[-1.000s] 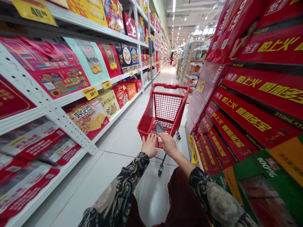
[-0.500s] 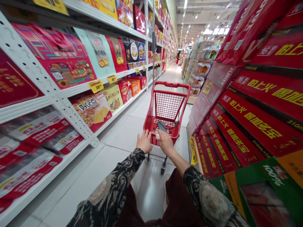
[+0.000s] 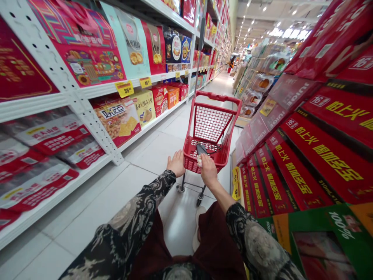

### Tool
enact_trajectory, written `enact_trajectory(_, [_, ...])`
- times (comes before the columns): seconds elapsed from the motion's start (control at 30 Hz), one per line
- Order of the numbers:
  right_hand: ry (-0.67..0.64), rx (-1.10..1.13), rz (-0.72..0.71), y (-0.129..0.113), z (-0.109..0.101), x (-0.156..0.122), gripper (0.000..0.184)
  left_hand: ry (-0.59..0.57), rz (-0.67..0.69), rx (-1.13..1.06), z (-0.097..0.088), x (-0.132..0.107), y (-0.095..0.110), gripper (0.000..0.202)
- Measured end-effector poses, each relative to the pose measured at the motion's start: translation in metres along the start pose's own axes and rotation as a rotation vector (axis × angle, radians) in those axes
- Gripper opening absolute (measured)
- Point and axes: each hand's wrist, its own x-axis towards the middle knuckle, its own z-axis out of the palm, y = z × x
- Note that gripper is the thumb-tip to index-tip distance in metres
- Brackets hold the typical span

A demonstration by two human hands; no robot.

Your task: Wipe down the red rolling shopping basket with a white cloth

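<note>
A red plastic shopping cart (image 3: 211, 120) stands right in front of me, with a mesh panel at its far side. My left hand (image 3: 176, 164) is at its near left corner, fingers stretched and seemingly touching the edge. At the near rim, my right hand (image 3: 208, 169) is closed around a small, whitish, crumpled-looking item (image 3: 199, 160), whose kind I cannot make out. Just beyond that hand, a dark grey flat object (image 3: 201, 148) lies in the basket, with a thin black cord or strap to its right. The right fingertips are partly hidden.
White shelving (image 3: 72, 91) with boxed snacks and packed bottles lines the left. Stacked red drink cartons (image 3: 317, 151) and a green box (image 3: 323, 237) crowd the right. Wrapped bottle packs (image 3: 262, 83) stand farther along. The tiled aisle (image 3: 145, 171) runs ahead, with a distant person (image 3: 232, 61).
The cart and both sides of the aisle sit farther right and mostly higher in view. My left hand has shifted outward along the cart's left corner. My right hand keeps the whitish item.
</note>
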Motion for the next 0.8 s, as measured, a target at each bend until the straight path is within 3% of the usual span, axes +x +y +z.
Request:
enact_trajectory(0.13, [-0.087,0.013,-0.032,-0.033,0.017,0.022,0.046,-0.029,0.02,0.014,0.0,-0.001,-0.002,0.072])
enact_trajectory(0.23, [-0.092,-0.004,-0.075,-0.044,0.021,0.031,0.045,-0.025,0.022,0.023,0.002,-0.004,-0.006,0.072])
enact_trajectory(0.4, [-0.01,0.001,-0.181,-0.037,0.015,0.026,0.04,-0.009,0.002,-0.001,0.016,-0.019,-0.006,0.077])
enact_trajectory(0.5, [0.027,0.011,-0.317,-0.035,0.016,0.018,0.038,-0.006,-0.01,-0.026,0.03,-0.03,-0.002,0.078])
enact_trajectory(0.67, [-0.071,0.018,-0.557,-0.026,0.032,-0.002,0.034,-0.02,-0.015,-0.014,0.05,-0.05,-0.003,0.077])
enact_trajectory(0.8, [-0.185,0.022,-0.525,-0.015,0.047,-0.029,0.031,-0.048,-0.025,0.025,0.057,-0.065,-0.015,0.076])
